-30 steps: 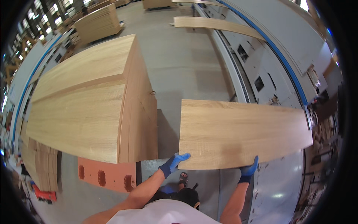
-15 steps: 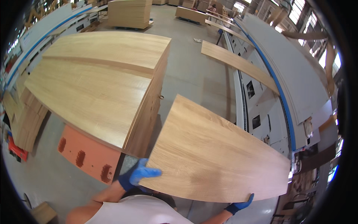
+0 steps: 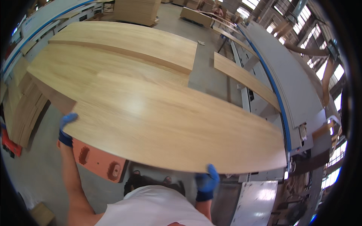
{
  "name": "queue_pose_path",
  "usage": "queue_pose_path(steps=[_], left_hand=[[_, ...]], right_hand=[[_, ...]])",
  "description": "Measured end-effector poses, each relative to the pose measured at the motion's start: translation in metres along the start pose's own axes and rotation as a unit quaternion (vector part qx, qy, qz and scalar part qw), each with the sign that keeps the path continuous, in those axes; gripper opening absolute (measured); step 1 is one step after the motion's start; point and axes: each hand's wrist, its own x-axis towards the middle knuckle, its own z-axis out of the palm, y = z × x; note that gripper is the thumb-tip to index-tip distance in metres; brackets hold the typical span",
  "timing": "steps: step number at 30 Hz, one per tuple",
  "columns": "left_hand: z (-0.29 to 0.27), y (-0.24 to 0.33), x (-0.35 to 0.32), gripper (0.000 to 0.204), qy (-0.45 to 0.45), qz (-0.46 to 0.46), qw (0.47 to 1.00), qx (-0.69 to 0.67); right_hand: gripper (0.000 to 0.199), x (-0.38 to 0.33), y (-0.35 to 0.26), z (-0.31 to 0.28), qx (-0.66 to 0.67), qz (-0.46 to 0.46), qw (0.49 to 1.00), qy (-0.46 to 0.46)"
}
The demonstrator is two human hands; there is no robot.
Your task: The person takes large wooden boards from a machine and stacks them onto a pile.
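A large pale wood-grain board (image 3: 177, 128) stretches in front of me, its left part over a stack of matching boards (image 3: 64, 71) and its right part reaching out past the stack. At the board's left end, my left hand (image 3: 68, 126), in a blue glove, grips the near corner with the thumb on top. My right hand (image 3: 206, 181), gloved in blue too, holds the near edge right of its middle, thumb over the top face and fingers hidden underneath. Whether the board rests on the stack or hovers just above it, I cannot tell.
An orange slab (image 3: 100, 160) with dark recesses lies low under the stack's near side. Along the right runs a long grey machine (image 3: 298, 83) with a blue edge strip, a narrow board (image 3: 245, 81) lying on it. More panels (image 3: 28, 109) are stacked at the left.
The board has swung left and away from me, from beside the stack to over it. My left hand has moved left and farther out; my right hand has moved left and up.
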Motion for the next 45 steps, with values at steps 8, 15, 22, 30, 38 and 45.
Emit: queue_pose_path(steps=[8,15,22,30,38,45], left_hand=[[-0.093,0.04,0.036,0.052,0.414,-0.034,0.849,-0.325],[0.066,-0.012,-0.048,0.057,0.353,-0.031,0.933,-0.061],[0.148,-0.007,-0.002,0.049,0.395,0.046,0.909,0.128],[0.117,-0.002,0.049,0.052,0.418,0.084,0.888,0.17],[0.043,0.005,0.105,0.051,0.438,0.123,0.849,0.269],[-0.012,0.005,0.123,0.056,0.455,0.102,0.806,0.364]], right_hand=[[0.049,0.039,0.226,0.207,-0.404,0.296,0.73,-0.465],[0.035,0.048,0.133,0.193,-0.492,0.047,0.777,-0.39],[0.031,0.091,-0.044,0.125,-0.745,-0.408,0.517,0.102],[0.033,0.131,-0.035,0.111,-0.583,-0.067,0.809,0.009],[0.035,0.151,0.028,0.135,-0.563,-0.068,0.824,-0.008],[0.039,0.165,0.059,0.141,-0.681,-0.13,0.72,-0.027]])
